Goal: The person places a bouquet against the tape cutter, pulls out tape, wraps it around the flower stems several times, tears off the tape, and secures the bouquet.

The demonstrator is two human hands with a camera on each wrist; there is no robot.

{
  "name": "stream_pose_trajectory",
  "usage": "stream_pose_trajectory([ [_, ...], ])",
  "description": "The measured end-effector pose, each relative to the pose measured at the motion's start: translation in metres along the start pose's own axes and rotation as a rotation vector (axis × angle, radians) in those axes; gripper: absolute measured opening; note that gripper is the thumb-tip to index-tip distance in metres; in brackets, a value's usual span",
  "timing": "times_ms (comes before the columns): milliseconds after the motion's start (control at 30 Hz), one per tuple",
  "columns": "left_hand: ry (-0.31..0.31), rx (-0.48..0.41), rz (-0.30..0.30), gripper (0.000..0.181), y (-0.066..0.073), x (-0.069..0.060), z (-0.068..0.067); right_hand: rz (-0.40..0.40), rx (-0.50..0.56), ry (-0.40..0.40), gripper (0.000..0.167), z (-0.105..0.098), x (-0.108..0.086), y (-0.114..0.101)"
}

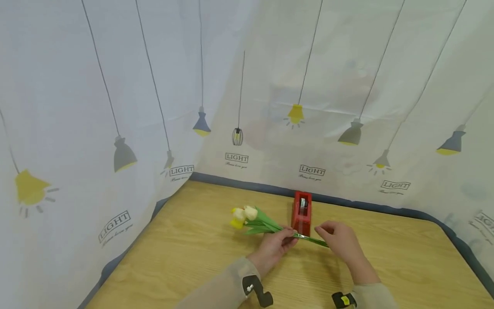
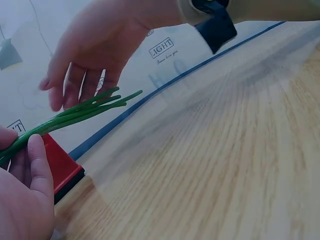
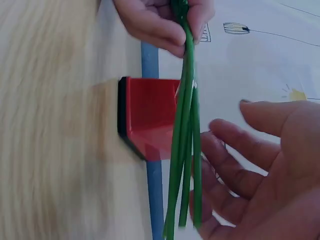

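My left hand (image 1: 273,249) grips a bunch of white and yellow tulips (image 1: 250,213) around its green stems (image 1: 317,241). The blossoms point left and the stem ends point right. A clear, shiny strip, like tape, shows on the stems just right of the left fingers. Close to the stem ends is my right hand (image 1: 342,242); in the right wrist view its thumb and loosely bent fingers (image 3: 235,170) stand apart, with nothing seen between them. Behind the stems sits a red tape dispenser (image 1: 302,214) with a roll in it, its end partly covered by the bunch.
The wood-grain table (image 1: 185,257) runs back to a dark blue edge strip (image 1: 247,185). Beyond it hangs a pale sheet (image 1: 270,141) printed with lamps and lettering. Both wrists wear dark straps (image 1: 256,291).
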State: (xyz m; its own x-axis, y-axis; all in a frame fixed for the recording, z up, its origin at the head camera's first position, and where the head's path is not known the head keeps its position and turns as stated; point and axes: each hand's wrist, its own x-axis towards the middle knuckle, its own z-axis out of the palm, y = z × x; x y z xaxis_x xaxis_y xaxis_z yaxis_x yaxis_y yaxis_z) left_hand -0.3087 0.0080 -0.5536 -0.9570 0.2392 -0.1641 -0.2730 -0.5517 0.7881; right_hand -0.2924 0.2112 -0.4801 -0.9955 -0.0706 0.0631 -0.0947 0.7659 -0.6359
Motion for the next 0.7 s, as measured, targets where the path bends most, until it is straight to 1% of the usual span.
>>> stream_pose_trajectory([
  [67,0.000,-0.004,-0.006,0.006,-0.002,0.001,0.001,0.035,0.015,-0.010,0.028,0.003,0.006,-0.005],
  [167,0.019,-0.010,-0.017,0.009,-0.002,0.000,0.001,0.093,0.047,-0.013,0.029,0.014,0.016,-0.010],
  [233,0.037,-0.010,-0.021,0.012,-0.002,0.001,0.001,0.126,0.064,0.014,0.031,0.023,0.022,-0.012],
  [300,0.042,0.008,-0.023,0.011,-0.002,0.001,0.001,0.159,0.073,0.039,0.034,0.032,0.026,-0.012],
  [467,0.055,0.051,-0.024,0.005,-0.004,0.005,0.001,0.228,0.110,0.074,0.038,0.045,0.026,-0.011],
  [600,0.071,0.060,-0.031,0.008,-0.004,0.005,0.000,0.227,0.160,0.102,0.037,0.048,0.024,-0.013],
  [700,0.072,0.064,-0.034,0.010,-0.004,0.005,-0.001,0.212,0.162,0.121,0.036,0.050,0.023,-0.015],
])
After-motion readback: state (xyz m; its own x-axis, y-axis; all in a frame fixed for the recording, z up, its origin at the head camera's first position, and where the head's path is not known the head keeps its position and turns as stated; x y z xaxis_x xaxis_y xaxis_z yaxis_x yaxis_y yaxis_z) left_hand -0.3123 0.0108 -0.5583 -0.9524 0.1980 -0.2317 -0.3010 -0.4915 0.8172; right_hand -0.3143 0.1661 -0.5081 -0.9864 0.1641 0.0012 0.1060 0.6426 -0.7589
